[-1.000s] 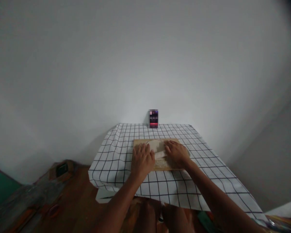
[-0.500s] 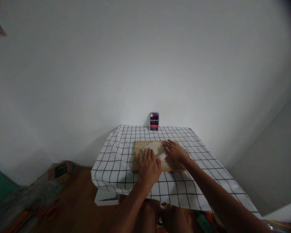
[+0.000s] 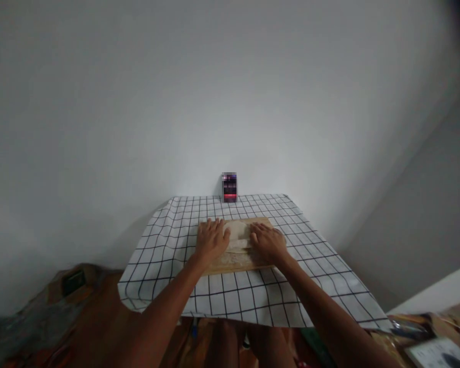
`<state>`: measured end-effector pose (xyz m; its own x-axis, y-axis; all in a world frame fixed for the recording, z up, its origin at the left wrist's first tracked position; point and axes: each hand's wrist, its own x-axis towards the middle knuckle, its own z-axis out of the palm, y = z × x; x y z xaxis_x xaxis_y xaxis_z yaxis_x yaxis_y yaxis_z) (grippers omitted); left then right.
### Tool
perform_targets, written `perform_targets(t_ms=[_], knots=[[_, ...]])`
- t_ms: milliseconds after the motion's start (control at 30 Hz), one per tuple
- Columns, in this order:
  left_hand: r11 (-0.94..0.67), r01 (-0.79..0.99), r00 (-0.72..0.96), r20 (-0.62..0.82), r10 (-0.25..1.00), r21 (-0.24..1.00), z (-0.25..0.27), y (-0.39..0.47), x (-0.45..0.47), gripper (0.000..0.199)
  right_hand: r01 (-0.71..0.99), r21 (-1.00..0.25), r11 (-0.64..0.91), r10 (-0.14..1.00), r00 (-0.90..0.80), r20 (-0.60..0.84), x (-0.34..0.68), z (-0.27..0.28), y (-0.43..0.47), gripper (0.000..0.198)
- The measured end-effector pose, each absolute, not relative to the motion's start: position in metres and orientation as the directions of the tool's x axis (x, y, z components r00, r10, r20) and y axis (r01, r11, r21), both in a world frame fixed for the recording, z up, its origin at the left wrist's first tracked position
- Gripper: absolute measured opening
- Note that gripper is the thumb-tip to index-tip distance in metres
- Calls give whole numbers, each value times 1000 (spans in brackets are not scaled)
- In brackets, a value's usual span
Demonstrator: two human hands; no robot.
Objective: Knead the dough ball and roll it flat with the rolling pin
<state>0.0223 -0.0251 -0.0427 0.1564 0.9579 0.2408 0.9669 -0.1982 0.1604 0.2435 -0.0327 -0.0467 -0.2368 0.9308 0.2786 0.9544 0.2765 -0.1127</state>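
Note:
A flat round of pale dough [image 3: 236, 230] lies on a wooden board [image 3: 230, 265] dusted with flour. A whitish strip [image 3: 239, 244] crosses its near part between my hands; I cannot tell if it is a folded edge of dough or a slim rolling pin. My left hand [image 3: 211, 239] rests palm down at the left side of the dough, fingers stretched forward. On the right side my right hand [image 3: 267, 240] lies palm down with its fingers extended over the dough. Both palms hide what is beneath them.
Black-lined white checked cloth [image 3: 161, 255] covers the table. A dark blurred-out package [image 3: 230, 187] stands at the back against the white wall [image 3: 230, 102]. A box [image 3: 72, 281] sits on the floor at left; assorted items [image 3: 440, 342] lie at lower right.
My left hand has moved forward and outward to the dough's left side. My right hand now lies more squarely on the right side. The view has turned slightly to the right.

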Motion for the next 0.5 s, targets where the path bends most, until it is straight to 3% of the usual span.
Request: perform_targets(t_ms=[300, 500], knots=[[-140, 982, 88, 352, 932, 127, -55, -71, 38, 58, 944, -87, 317, 920, -283, 271, 254, -56, -36, 51], [-155, 978, 103, 321, 941, 142, -49, -90, 45, 60, 929, -133, 346, 908, -296, 296, 262, -59, -53, 51]])
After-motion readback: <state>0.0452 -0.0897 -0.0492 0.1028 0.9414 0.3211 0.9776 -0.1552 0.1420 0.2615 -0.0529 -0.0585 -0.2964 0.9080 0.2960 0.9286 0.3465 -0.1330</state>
